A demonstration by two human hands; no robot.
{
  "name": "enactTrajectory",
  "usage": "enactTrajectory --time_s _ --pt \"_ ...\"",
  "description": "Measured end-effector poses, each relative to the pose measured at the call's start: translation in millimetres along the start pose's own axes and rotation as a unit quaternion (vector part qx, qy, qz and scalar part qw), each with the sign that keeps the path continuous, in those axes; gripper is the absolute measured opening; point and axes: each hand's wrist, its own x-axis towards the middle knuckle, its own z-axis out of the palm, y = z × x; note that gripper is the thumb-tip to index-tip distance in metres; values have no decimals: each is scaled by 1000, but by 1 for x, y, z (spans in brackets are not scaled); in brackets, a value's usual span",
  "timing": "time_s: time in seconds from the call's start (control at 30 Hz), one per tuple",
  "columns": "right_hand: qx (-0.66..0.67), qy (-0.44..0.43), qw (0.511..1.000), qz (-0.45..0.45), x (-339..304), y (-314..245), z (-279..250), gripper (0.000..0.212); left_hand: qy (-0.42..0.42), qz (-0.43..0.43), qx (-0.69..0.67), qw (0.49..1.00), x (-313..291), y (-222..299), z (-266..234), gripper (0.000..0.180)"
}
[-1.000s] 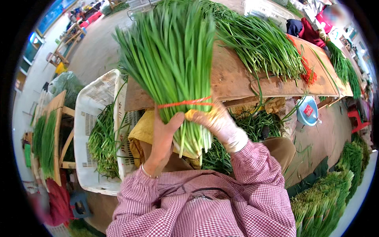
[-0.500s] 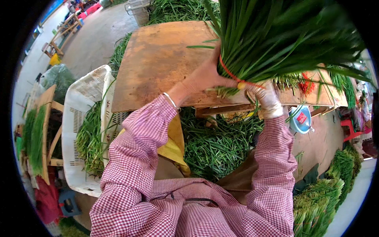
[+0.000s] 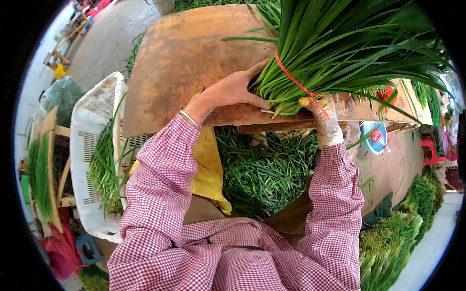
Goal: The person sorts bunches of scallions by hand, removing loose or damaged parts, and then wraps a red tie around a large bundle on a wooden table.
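Note:
Over the board's right part lies a large bunch of garlic chives (image 3: 315,53), cut ends toward me and leaves fanning to the upper right. A red tie (image 3: 293,77) runs round it near the cut ends. My left hand (image 3: 233,89), bare with a bracelet at the wrist, curves round the left side of the stem ends, thumb below and fingers partly hidden behind. My right hand (image 3: 324,119), in a thin translucent glove with a yellow thumb covering, grips the bunch from the right. Its thumb lies by the tie's tail; its other fingers are hidden under the leaves.
The wooden board (image 3: 184,63) spans the middle. A white plastic crate (image 3: 90,136) with chives stands left. Loose green leaves (image 3: 262,169) are heaped below the board, beside a yellow cloth (image 3: 208,174). A blue bucket (image 3: 373,138), red stool (image 3: 431,151) and chive bundles (image 3: 388,247) are at right.
My left hand has shifted from beside the tie down to the cut stem ends. The bunch has turned a little, showing more of its stems and tie. My view has moved slightly.

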Motion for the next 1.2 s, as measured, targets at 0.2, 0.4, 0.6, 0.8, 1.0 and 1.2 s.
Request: enactTrajectory --time_s 0.2,0.4,0.6,0.8,1.0,1.2 --pt "110 22 994 -1 5 14 18 52 51 13 -73 996 6 3 17 100" --pt "35 39 996 -78 8 20 13 56 77 69 -106 989 -1 34 -1 112" --pt "64 23 996 -61 3 7 18 55 176 93 -100 975 15 45 15 105" --pt "-164 -49 978 -118 14 53 -39 39 97 37 -183 978 16 24 25 100" --pt "-238 -95 962 -90 15 38 -34 32 110 69 -53 990 10 27 23 96" --pt "-176 -44 976 -120 2 1 -12 23 122 47 -89 987 16 33 18 115"
